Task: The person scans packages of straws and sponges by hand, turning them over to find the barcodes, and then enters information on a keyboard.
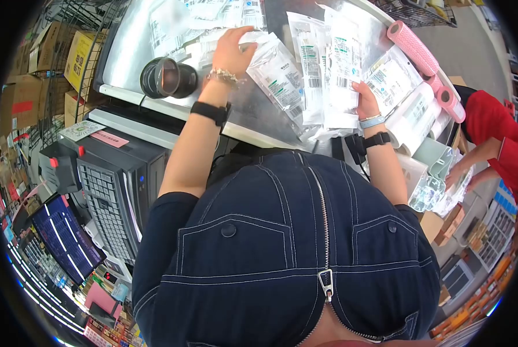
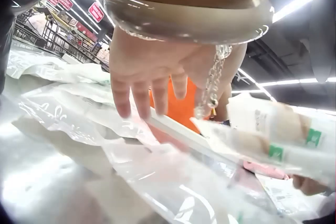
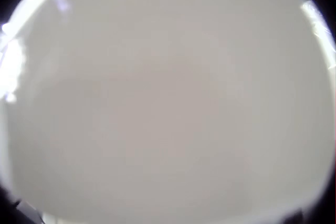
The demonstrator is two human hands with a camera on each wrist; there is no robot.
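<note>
In the head view my left hand (image 1: 234, 53) is over the metal table with its fingers spread, beside a clear plastic packet (image 1: 276, 78) with a printed label. The left wrist view shows the same hand (image 2: 152, 69), fingers straight and nothing in them, above several crinkled clear packets (image 2: 63, 108). My right hand (image 1: 368, 101) grips white labelled packets (image 1: 343, 63) by their right edge, thumb on the front. Another labelled packet (image 1: 306, 69) overlaps them on the left. A pale blurred surface fills the right wrist view and hides that hand.
A black round container (image 1: 185, 81) stands at the table's left front edge. More packets (image 1: 212, 14) lie at the back. Pink rolls (image 1: 412, 46) and white rolls (image 1: 409, 118) line the right side. A keyboard (image 1: 105, 199) is at left; a person in red (image 1: 493, 133) at right handles clear plastic.
</note>
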